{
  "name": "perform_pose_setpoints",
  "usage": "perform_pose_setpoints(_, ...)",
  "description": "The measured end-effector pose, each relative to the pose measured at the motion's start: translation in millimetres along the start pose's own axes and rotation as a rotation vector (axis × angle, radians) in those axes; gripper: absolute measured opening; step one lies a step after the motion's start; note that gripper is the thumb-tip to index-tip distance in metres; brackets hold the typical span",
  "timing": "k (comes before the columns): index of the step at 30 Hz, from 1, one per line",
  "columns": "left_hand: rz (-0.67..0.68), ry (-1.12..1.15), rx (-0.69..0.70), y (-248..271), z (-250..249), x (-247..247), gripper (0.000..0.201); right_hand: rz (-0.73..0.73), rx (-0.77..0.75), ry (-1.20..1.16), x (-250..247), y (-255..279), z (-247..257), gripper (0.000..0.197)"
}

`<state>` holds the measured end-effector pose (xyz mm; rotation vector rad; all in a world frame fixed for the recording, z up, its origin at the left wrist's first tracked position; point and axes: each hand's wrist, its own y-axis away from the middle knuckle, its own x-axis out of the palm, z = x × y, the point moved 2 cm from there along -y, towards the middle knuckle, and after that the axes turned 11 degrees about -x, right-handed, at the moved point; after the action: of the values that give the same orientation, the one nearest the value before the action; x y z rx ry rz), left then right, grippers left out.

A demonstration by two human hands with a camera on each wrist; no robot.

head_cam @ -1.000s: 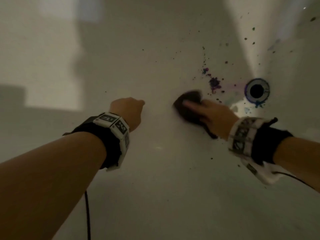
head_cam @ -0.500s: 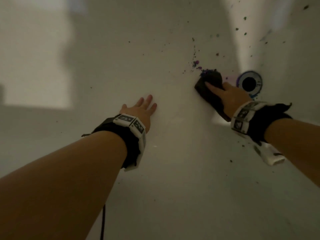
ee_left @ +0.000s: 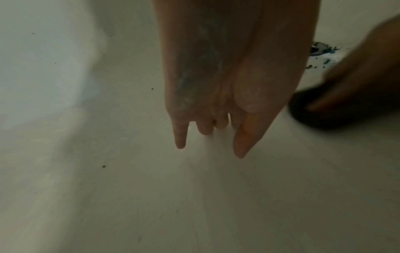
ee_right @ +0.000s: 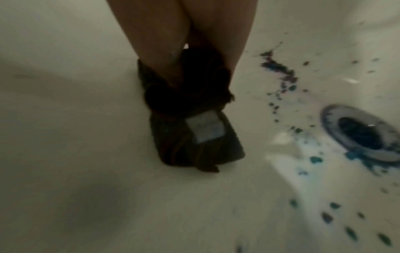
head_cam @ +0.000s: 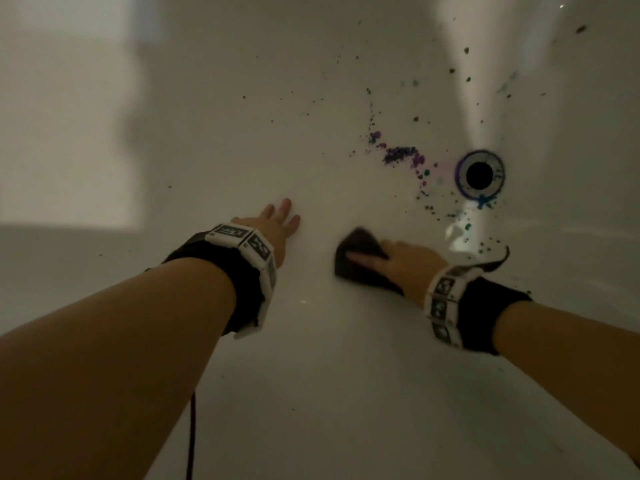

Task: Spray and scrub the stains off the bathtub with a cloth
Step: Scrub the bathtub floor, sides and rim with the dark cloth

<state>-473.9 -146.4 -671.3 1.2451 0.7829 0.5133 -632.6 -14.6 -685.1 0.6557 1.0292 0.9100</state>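
The dark folded cloth with a pale sewn label (head_cam: 360,261) lies flat on the white glossy bathtub floor (head_cam: 311,375), short of the purple and teal speckled stains (head_cam: 401,154) beside the round metal drain (head_cam: 479,174). The right hand (head_cam: 408,263) presses the cloth with straight fingers on top; whether the thumb hooks its edge I cannot tell. The left hand (head_cam: 273,225) rests open, fingers spread on the tub, bracing. I judge the scrub wants firm short strokes up into the purple patch, pushing residue toward the drain. No spray bottle shows; blur softens the cloth, and the tub's rim is cut off
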Motion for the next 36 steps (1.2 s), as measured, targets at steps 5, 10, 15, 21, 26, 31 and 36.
perform_pose_setpoints(5,-0.179,0.214,0.021,6,10,-3,0.07,-0.367,0.322,-0.089,-55,-29,-40,0.078)
perform_pose_setpoints(10,-0.415,0.34,-0.065,1,44,-4,0.069,-0.265,-0.168,-0.034,-41,-14,15,0.053)
perform_pose_setpoints(15,-0.256,0.269,-0.066,-13,60,6,0.079,0.185,-0.513,0.156,5,-30,78,0.067)
perform_pose_setpoints(21,-0.496,0.319,-0.151,-11,58,3,0.066,-0.281,-0.029,0.05,-58,-72,24,0.059)
perform_pose_setpoints(26,-0.428,0.456,-0.249,-17,70,14,0.07,-0.385,0.304,-0.062,-111,-68,-4,0.073)
perform_pose_setpoints(31,-0.479,0.65,-0.27,-11,89,6,0.078,-0.428,-0.188,-0.07,-89,-68,82,0.058)
perform_pose_setpoints(36,-0.479,0.572,-0.268,-9,95,3,0.074,-0.204,-0.221,0.161,-80,-108,110,0.063)
